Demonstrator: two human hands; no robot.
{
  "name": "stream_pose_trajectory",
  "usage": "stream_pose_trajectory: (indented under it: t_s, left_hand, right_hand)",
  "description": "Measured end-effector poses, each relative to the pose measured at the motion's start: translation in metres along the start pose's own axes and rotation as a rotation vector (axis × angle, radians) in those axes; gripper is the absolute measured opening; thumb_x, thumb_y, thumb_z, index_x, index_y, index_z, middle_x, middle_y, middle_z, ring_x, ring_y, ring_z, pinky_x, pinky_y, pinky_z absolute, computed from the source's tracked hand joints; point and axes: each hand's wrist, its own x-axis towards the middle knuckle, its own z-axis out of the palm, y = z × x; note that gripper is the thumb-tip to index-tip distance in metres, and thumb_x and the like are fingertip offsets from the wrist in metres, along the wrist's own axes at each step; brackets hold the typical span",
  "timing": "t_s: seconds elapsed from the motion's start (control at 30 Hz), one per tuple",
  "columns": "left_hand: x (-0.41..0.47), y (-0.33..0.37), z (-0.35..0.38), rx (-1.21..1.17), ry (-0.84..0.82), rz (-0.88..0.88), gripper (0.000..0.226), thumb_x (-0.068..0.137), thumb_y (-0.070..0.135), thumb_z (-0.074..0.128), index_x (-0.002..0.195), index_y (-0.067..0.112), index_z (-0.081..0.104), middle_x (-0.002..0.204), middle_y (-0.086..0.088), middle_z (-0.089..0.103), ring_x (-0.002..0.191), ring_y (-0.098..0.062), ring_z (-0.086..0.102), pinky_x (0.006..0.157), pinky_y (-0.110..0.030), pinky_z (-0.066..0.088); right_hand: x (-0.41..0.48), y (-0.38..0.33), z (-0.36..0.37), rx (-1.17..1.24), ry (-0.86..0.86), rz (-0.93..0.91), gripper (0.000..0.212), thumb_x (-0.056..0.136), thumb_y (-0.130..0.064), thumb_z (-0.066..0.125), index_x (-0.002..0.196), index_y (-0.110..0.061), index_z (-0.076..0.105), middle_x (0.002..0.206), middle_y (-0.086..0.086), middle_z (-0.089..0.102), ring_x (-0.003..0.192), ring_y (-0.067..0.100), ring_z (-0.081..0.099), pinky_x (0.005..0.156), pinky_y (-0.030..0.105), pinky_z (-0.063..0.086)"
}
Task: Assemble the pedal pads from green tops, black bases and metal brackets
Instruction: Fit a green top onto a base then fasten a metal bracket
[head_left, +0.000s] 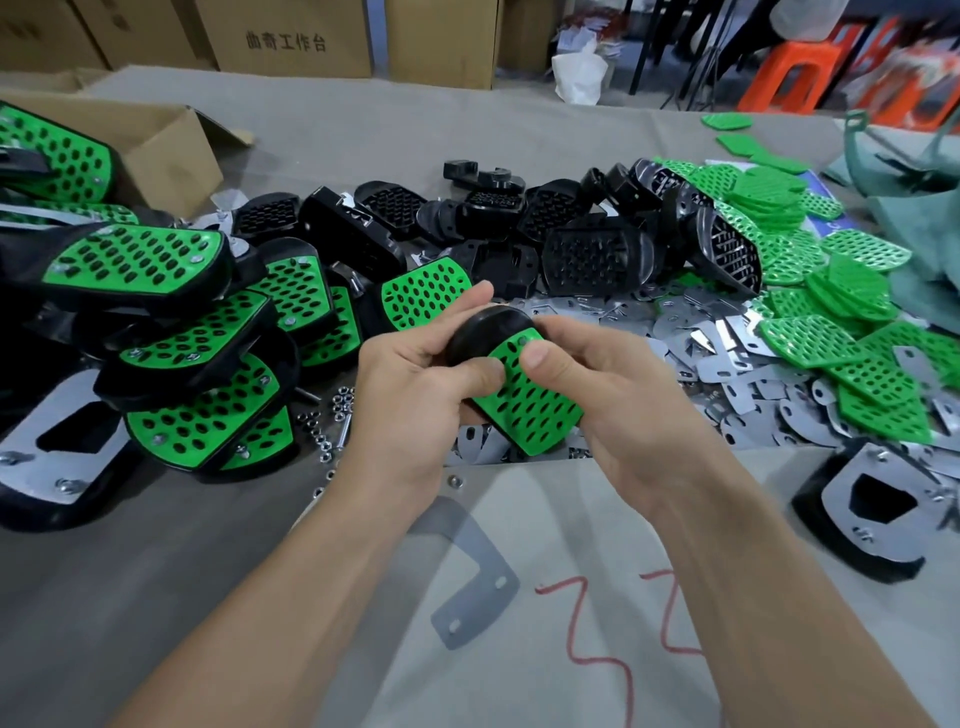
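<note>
Holding one pedal pad (511, 395) between both hands, you have it at the middle of the head view, over the near edge of the parts heap. Your left hand (415, 384) curls round the pad from the left, fingers wrapped over its black base (483, 332) and thumb pressed down on the green top (524, 415). Your right hand (602, 384) grips the pad's right side, its thumb flat on the green top near the far end, just beside the left thumb. The green top lies on the base, whose rounded far end shows beyond it.

To your left sits a heap of assembled pads (197, 343), most green face up, a few turned over with the metal plate showing. Behind your hands lie loose black bases (587, 254); to the right, loose green tops (831, 322) are piled. Flat metal brackets (727, 374) spread between those piles and under your right hand. Nuts and bolts (327, 415) are scattered beside your left wrist. A single bracket (472, 587) lies on the grey cloth (208, 571) between your forearms, near a red scrawl (597, 639). An overturned pad (862, 514) rests at the right edge. An open cardboard box (171, 150) stands at far left, and orange stools (789, 73) stand beyond the table
</note>
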Motion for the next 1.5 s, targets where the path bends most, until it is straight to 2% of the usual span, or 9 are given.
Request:
stream_pose_trajectory:
  t_s: [0.1, 0.27, 0.53, 0.67, 0.87, 1.17, 1.3, 1.4, 1.5]
  left_hand:
    - [-0.002, 0.000, -0.001, 0.061, -0.002, 0.062, 0.054, 0.079, -0.018, 0.065, 0.094, 0.030, 0.083, 0.124, 0.017, 0.073, 0.112, -0.007, 0.070, 0.054, -0.016, 0.050]
    - [-0.001, -0.007, -0.002, 0.093, 0.021, 0.167, 0.054, 0.079, -0.018, 0.068, 0.101, 0.029, 0.082, 0.119, 0.013, 0.075, 0.118, -0.015, 0.069, 0.089, -0.032, 0.056]
    - [0.007, 0.005, -0.007, 0.118, -0.249, -0.048, 0.045, 0.066, 0.023, 0.074, 0.110, 0.033, 0.078, 0.104, 0.000, 0.078, 0.093, -0.015, 0.073, 0.078, -0.035, 0.062]
    - [-0.003, 0.004, 0.001, 0.163, -0.141, 0.137, 0.024, 0.073, 0.024, 0.089, 0.095, 0.031, 0.082, 0.089, -0.001, 0.079, 0.079, -0.013, 0.071, 0.069, -0.027, 0.060]
    - [-0.008, 0.007, 0.003, 0.153, -0.050, 0.131, 0.018, 0.072, 0.034, 0.085, 0.090, 0.032, 0.083, 0.088, -0.014, 0.078, 0.082, -0.040, 0.073, 0.064, -0.045, 0.064]
    - [-0.008, 0.001, 0.004, 0.199, -0.069, 0.067, 0.021, 0.078, 0.023, 0.079, 0.098, 0.031, 0.082, 0.087, -0.004, 0.079, 0.080, -0.024, 0.077, 0.065, -0.042, 0.065]
    - [-0.002, -0.009, 0.010, 0.469, -0.014, -0.011, 0.022, 0.069, 0.042, 0.080, 0.082, 0.025, 0.078, 0.074, -0.004, 0.077, 0.069, -0.029, 0.076, 0.066, -0.053, 0.064]
    - [0.000, -0.010, 0.009, 0.318, -0.101, -0.054, 0.005, 0.075, 0.028, 0.081, 0.080, 0.026, 0.081, 0.079, 0.001, 0.079, 0.072, -0.020, 0.078, 0.064, -0.040, 0.065]
    - [0.001, -0.009, 0.004, 0.227, -0.198, -0.063, 0.025, 0.080, -0.006, 0.078, 0.092, 0.016, 0.078, 0.086, -0.003, 0.080, 0.077, -0.017, 0.077, 0.066, -0.026, 0.060]
  right_hand:
    - [0.001, 0.001, 0.000, 0.046, -0.005, 0.014, 0.034, 0.094, -0.023, 0.061, 0.122, -0.005, 0.068, 0.117, 0.027, 0.068, 0.100, 0.032, 0.065, 0.095, 0.060, 0.050]
    - [0.001, 0.003, 0.002, -0.003, -0.028, -0.079, 0.042, 0.089, -0.020, 0.072, 0.129, -0.013, 0.065, 0.116, 0.011, 0.073, 0.110, 0.028, 0.069, 0.097, 0.041, 0.056]
    - [0.007, 0.002, -0.007, 0.051, 0.209, -0.097, 0.048, 0.069, -0.019, 0.083, 0.105, -0.020, 0.051, 0.084, 0.010, 0.075, 0.071, 0.030, 0.067, 0.066, 0.051, 0.056]
    - [0.003, 0.007, -0.002, 0.070, 0.233, -0.168, 0.044, 0.062, -0.024, 0.089, 0.077, -0.015, 0.050, 0.066, 0.004, 0.059, 0.066, 0.021, 0.047, 0.059, 0.036, 0.043]
    - [0.003, 0.007, 0.006, 0.120, 0.278, -0.123, 0.041, 0.064, -0.017, 0.085, 0.052, -0.010, 0.047, 0.058, 0.010, 0.043, 0.056, 0.019, 0.041, 0.057, 0.035, 0.037]
    - [0.000, -0.002, -0.014, 0.315, 0.025, 0.046, 0.025, 0.079, -0.016, 0.072, 0.062, -0.011, 0.054, 0.072, 0.014, 0.059, 0.064, 0.024, 0.056, 0.059, 0.034, 0.048]
    - [0.001, -0.003, -0.013, 0.308, 0.072, 0.058, 0.027, 0.076, -0.015, 0.072, 0.058, -0.015, 0.052, 0.073, 0.014, 0.058, 0.066, 0.024, 0.053, 0.062, 0.037, 0.043]
    - [0.001, -0.006, -0.007, 0.165, 0.223, 0.047, 0.028, 0.072, -0.025, 0.073, 0.054, -0.018, 0.052, 0.068, 0.011, 0.057, 0.066, 0.023, 0.052, 0.063, 0.041, 0.041]
    - [0.002, -0.003, 0.001, -0.189, 0.470, -0.054, 0.030, 0.073, -0.038, 0.070, 0.063, -0.012, 0.060, 0.063, 0.003, 0.058, 0.060, 0.014, 0.052, 0.056, 0.033, 0.043]
